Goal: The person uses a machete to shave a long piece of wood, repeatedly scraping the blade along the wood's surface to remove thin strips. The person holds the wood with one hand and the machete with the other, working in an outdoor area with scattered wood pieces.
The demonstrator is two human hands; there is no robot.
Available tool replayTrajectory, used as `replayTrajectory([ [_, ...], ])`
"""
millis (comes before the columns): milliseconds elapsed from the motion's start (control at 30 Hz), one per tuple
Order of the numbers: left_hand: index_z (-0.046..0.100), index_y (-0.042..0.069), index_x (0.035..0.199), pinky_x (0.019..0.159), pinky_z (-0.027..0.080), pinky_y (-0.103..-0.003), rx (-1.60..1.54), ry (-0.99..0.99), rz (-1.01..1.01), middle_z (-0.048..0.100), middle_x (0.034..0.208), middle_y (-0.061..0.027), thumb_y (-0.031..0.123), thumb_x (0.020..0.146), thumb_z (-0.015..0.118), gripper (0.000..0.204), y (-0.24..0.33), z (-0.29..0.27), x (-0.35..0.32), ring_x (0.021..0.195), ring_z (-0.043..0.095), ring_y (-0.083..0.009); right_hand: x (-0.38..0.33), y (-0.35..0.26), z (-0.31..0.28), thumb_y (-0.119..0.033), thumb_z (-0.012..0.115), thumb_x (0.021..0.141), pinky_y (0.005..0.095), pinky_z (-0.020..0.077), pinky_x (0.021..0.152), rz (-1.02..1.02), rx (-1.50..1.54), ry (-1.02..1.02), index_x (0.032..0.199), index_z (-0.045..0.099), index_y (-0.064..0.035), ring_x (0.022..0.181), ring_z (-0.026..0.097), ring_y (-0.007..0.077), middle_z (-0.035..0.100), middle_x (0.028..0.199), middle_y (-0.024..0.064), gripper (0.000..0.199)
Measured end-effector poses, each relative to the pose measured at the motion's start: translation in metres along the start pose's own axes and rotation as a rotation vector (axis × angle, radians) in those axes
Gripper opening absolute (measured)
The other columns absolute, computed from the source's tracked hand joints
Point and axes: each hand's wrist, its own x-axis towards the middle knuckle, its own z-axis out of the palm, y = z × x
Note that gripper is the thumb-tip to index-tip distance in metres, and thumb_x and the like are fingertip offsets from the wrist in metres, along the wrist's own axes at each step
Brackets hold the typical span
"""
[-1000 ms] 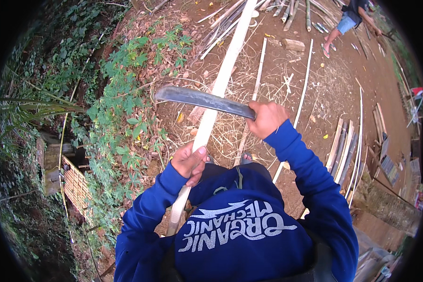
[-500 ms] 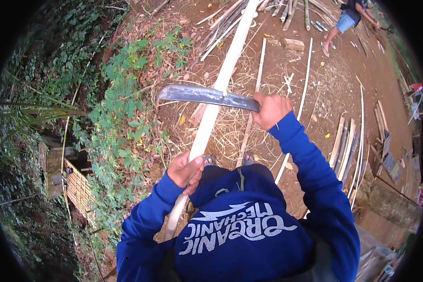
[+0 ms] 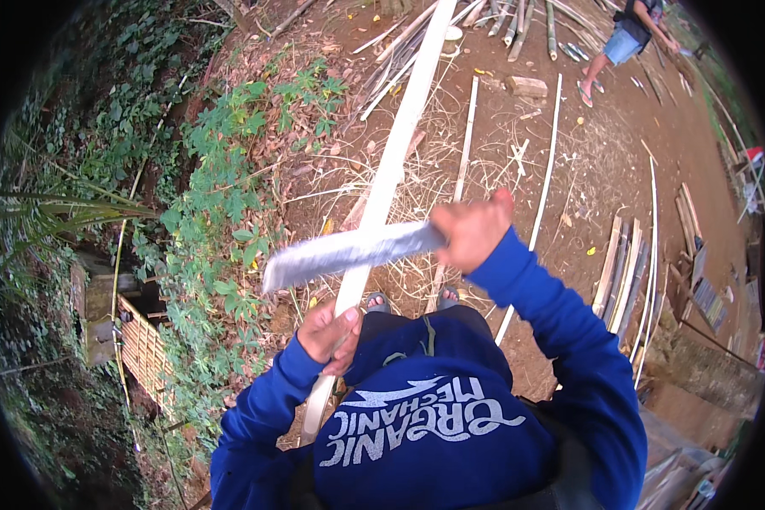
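A long pale bamboo strip slants from beside my left hip up to the far end of the view. My left hand is closed round its lower part. In my right hand is the handle of a machete, which my fingers hide. The broad machete blade, smeared by motion, points left and crosses over the strip just above my left hand. Whether the blade touches the strip I cannot tell.
Shavings litter the brown ground round my feet. Thin strips lie to the right, with a stack of slats beyond. Green plants border the left. Far right, another person stands near bamboo poles.
The machete has come down along the strip toward my left hand, and its blade now tilts lower at the tip. My left hand keeps its hold with little movement.
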Motion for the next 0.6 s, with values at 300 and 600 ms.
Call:
replayTrajectory([
  [300, 0.046, 0.004, 0.086, 0.025, 0.027, -0.025, -0.005, -0.038, -0.043, 0.038, 0.049, -0.0031, 0.027, 0.102, 0.043, 0.029, -0.008, -0.002, -0.010, 0.028, 0.035, -0.0105, 0.018, 0.027, 0.007, -0.023, 0.062, 0.076, 0.0482, 0.0543, 0.057, 0.031, -0.006, -0.052, 0.090, 0.063, -0.0132, 0.061, 0.068, 0.0310, 0.065, 0.065, 0.0142, 0.017],
  [600, 0.046, 0.005, 0.086, 0.026, 0.028, -0.025, -0.033, -0.075, -0.070, 0.038, 0.050, -0.0029, 0.029, 0.102, 0.043, 0.029, -0.016, -0.016, -0.010, 0.028, 0.035, -0.0105, 0.017, 0.023, -0.001, -0.023, 0.060, 0.079, 0.0478, 0.0542, 0.059, 0.045, 0.020, -0.062, 0.081, 0.062, -0.0084, 0.061, 0.066, 0.0349, 0.064, 0.067, 0.0149, 0.015],
])
